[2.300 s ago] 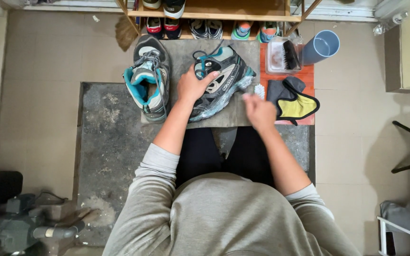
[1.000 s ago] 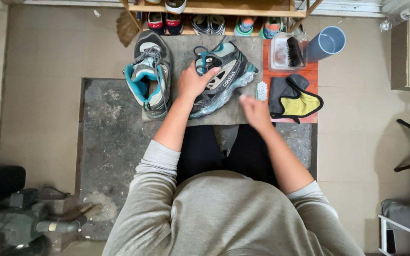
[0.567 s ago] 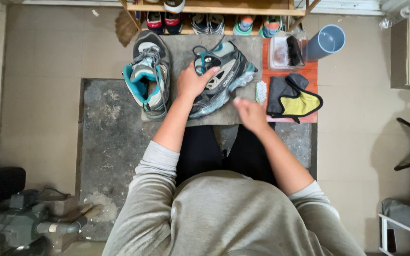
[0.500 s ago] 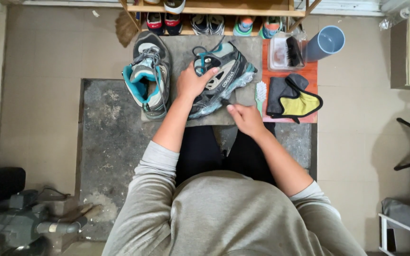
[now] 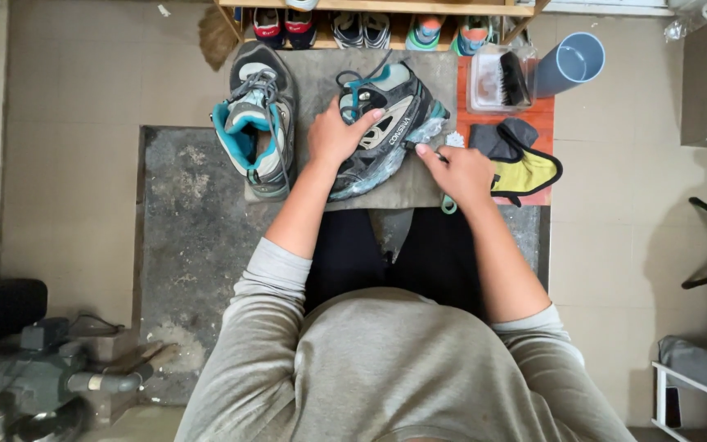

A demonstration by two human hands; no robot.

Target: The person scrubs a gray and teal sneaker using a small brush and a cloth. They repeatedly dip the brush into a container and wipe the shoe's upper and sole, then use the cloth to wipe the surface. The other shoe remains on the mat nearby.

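Head camera is looking straight down at a person sitting over a grey cloth mat (image 5: 419,184). The left hand (image 5: 333,135) is pressing down on the grey, black and teal laced trainer (image 5: 386,131) lying tipped on its side near the mat's far right corner, fingers spread flat, gripping nothing. The right hand (image 5: 464,172) is curling its fingers closed around a small green-handled brush (image 5: 450,176), bristles touching the sole edge. The shoe is looking fairly heavy and stiff in the sole, soft above, wet and slippery; the upper seems the best hold. 1 matching trainer (image 5: 257,123) is standing at the mat's left edge. Beside the right edge, a grey-and-yellow cloth (image 5: 525,168), a clear tub (image 5: 497,82) and a blue cup (image 5: 570,61) are crowding the orange board (image 5: 472,119).
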